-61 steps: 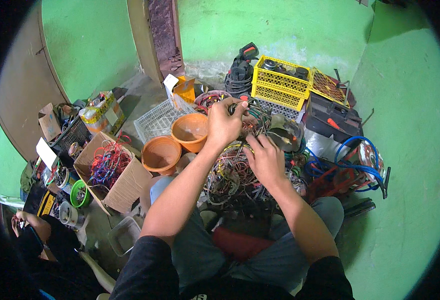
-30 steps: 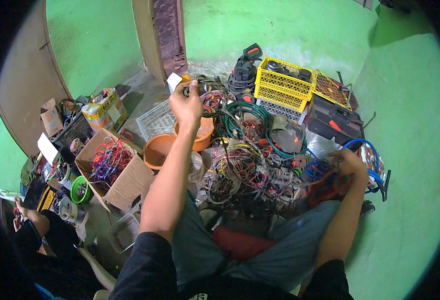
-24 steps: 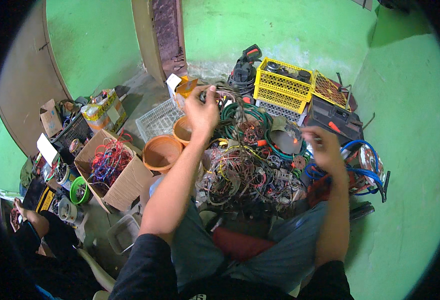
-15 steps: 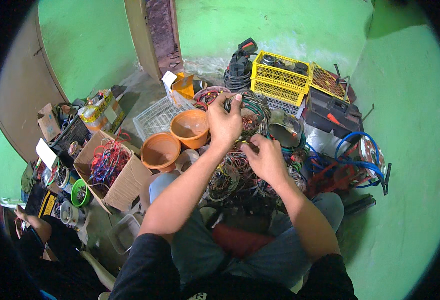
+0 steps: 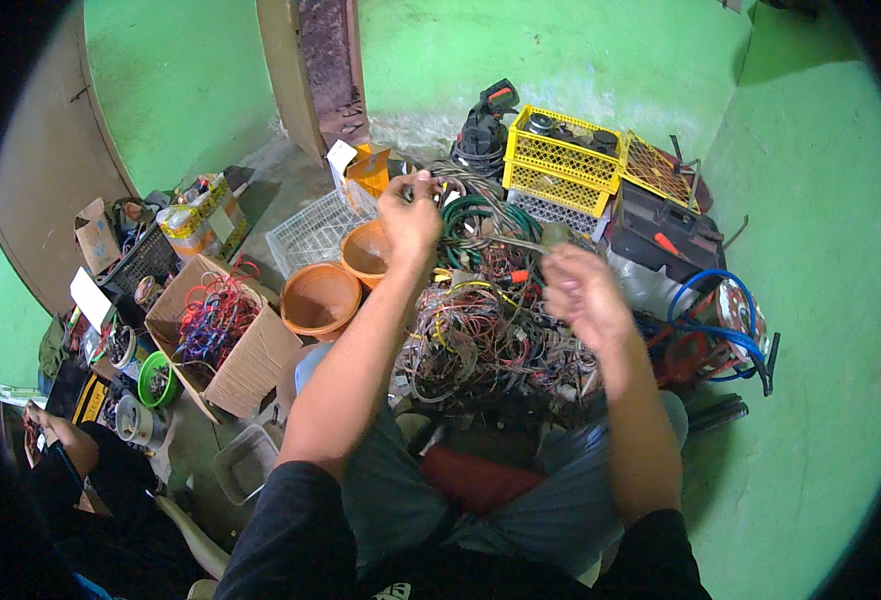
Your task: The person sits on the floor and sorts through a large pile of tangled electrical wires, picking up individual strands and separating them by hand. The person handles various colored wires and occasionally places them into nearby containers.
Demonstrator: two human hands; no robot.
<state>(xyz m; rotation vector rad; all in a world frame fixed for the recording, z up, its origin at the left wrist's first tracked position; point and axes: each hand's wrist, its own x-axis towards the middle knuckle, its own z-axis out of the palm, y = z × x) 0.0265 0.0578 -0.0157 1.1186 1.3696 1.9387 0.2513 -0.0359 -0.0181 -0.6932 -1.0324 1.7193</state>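
A person is sitting on the floor before a large tangle of wires (image 5: 486, 335), working a single strand out of it. The left hand (image 5: 408, 212) is raised at the far side of the heap, its fingers pinched shut on the end of a thin wire (image 5: 481, 215), which appears to be running rightward towards the right hand (image 5: 583, 290). The right hand is hovering above the right part of the tangle, fingers curled; the view is blurred there, so whether its grip is closing on the strand cannot be told.

Judged from the layout, the sorting is at an early-to-middle stage. A cardboard box (image 5: 223, 335) at the left is already holding a bundle of coloured wires, while the two orange bowls (image 5: 321, 298) between the box and the heap are showing little or nothing inside. The tangle itself is remaining bulky, with a green hose coil (image 5: 471, 222) lying at its far edge, so most of the separating appears to be outstanding.

Beyond the heap, a yellow crate (image 5: 559, 160) is standing against the green wall, and a blue cable loop (image 5: 721, 320) is lying at the right. At the lower left edge, another person's hand (image 5: 39, 418) is visible.
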